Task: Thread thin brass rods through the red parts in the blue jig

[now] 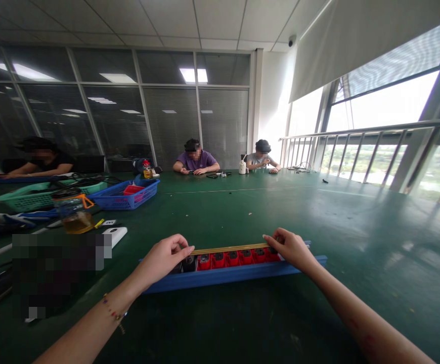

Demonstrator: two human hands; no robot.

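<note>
A room with glazed partitions and a railed window holds a broad green surface [220, 217], with three people seated at it well beyond the hands. Out to the left of the left hand stand a blue basket [132, 199], a green basket [26, 199] and a jar [74, 212] with an orange handle. Between and just below the two hands lies a long blue frame [227, 277], its right end reaching past the right hand. Inside it, a row of red blocks [232, 259] with dark tops fills the stretch from hand to hand, and a dark block [188, 264] sits just beside the left hand's thumb. A yellowish strip [227, 249] runs along the far side of the row, from one hand to the other. The left hand [170, 253] is mostly closed, fingers curled, with its thumb at the strip's left end; the right hand [290, 246] is bent likewise at the other end, and whether either truly grips cannot be told. Judging by this, the blocks are in place across the visible middle and the strip is laid alongside; their tops remain uncovered, and whether the strip is fixed, or the row complete beneath the hands, does not show.
</note>
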